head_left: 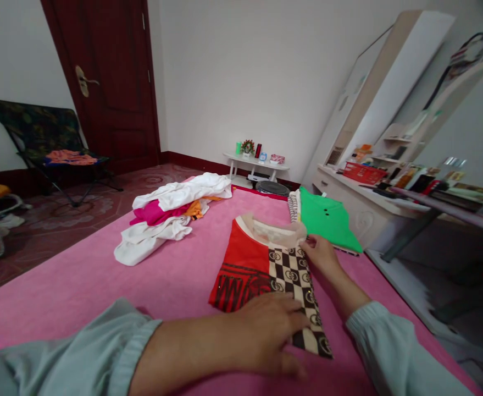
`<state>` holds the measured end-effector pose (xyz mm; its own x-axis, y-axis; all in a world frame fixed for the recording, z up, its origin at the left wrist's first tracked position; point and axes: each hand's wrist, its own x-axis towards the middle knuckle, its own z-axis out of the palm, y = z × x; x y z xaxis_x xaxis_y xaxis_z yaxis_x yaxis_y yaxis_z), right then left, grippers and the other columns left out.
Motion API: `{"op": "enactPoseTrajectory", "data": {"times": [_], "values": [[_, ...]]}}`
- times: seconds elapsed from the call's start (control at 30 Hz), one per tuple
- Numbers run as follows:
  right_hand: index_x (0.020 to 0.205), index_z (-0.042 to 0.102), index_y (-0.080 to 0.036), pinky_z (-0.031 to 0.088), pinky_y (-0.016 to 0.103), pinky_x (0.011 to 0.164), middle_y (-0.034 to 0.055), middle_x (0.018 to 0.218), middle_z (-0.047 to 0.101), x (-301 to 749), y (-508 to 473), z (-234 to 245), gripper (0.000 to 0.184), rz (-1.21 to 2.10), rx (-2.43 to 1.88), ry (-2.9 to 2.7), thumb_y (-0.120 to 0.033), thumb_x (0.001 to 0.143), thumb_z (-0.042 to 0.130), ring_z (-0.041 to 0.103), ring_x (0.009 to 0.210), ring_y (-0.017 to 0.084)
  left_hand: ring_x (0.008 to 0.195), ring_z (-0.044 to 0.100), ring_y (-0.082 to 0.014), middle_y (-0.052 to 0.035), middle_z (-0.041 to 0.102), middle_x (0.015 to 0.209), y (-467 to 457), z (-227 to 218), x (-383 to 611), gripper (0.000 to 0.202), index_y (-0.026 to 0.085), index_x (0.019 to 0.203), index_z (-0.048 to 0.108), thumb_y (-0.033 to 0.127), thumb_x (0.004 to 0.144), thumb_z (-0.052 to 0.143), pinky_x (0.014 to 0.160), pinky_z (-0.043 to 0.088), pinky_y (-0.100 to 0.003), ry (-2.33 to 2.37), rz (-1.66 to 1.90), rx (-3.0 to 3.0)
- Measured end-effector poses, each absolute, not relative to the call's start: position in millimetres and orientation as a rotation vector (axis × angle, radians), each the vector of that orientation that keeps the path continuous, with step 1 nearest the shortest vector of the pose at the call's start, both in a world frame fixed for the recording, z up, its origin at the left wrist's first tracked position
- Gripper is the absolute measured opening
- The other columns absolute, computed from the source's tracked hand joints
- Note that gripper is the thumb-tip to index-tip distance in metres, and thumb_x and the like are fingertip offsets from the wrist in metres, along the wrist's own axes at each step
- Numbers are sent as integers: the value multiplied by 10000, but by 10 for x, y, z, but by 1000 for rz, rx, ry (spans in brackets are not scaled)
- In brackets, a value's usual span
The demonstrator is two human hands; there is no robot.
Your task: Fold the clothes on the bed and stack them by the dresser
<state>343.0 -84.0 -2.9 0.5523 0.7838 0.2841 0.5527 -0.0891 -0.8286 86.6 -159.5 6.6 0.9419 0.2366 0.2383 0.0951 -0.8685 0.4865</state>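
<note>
A folded red shirt with a black-and-cream checkered panel [261, 269] lies on the pink bed cover [101, 286]. My left hand [266, 330] rests flat on the shirt's near edge, fingers stretched toward the checkered strip. My right hand [321, 254] pinches the shirt's far right corner by the cream collar. Both arms wear pale green sleeves.
A heap of white, magenta and orange clothes [171, 217] lies at the bed's far left. A folded green shirt [327, 220] sits on a striped one at the far right. Beyond are a dresser [368, 203], a small white table [255, 162], a folding chair [47, 143] and a dark red door [109, 82].
</note>
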Motion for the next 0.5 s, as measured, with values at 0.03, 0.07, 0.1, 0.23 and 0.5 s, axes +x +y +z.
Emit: {"op": "enactPoseTrajectory", "data": {"times": [0.03, 0.07, 0.1, 0.23, 0.5], "values": [[851, 690, -146, 456, 418, 905, 113, 897, 701, 3456, -896, -35, 235, 157, -1815, -1197, -226, 632, 660, 616, 985, 291, 1241, 482, -338, -149, 528, 1348, -1608, -21, 886, 674, 208, 1328, 508, 506, 747, 676, 1016, 377, -442, 181, 398, 2614], [950, 686, -137, 434, 422, 942, 126, 991, 686, 3449, -935, -28, 297, 41, -1851, -1301, -241, 676, 632, 596, 1030, 284, 1280, 441, -355, -157, 500, 1378, -1615, -69, 892, 689, 210, 1341, 503, 505, 745, 683, 1048, 338, -469, 143, 411, 2605], [1024, 672, -125, 423, 420, 958, 138, 1055, 667, 3408, -963, -17, 339, -49, -1856, -1404, -250, 717, 599, 586, 1047, 274, 1281, 444, -351, -151, 515, 1366, -1617, -78, 887, 669, 217, 1333, 518, 488, 746, 691, 1057, 329, -466, 100, 419, 2579], [1022, 667, -139, 432, 346, 950, 110, 1091, 649, 3032, -1059, -33, 276, -64, -1633, -1702, -231, 808, 519, 588, 1035, 213, 989, 646, -198, -48, 700, 1081, -1529, 131, 777, 339, 241, 1181, 647, 345, 863, 595, 882, 452, -253, -1, 361, 2335], [733, 610, -202, 426, 264, 730, 16, 768, 611, 2549, -1349, -119, 157, -62, -1547, -1920, -100, 773, 497, 567, 766, 163, 821, 619, -168, -57, 691, 851, -667, 139, 478, 244, 157, 827, 713, 233, 880, 487, 792, 456, -252, 704, 705, 2530]]}}
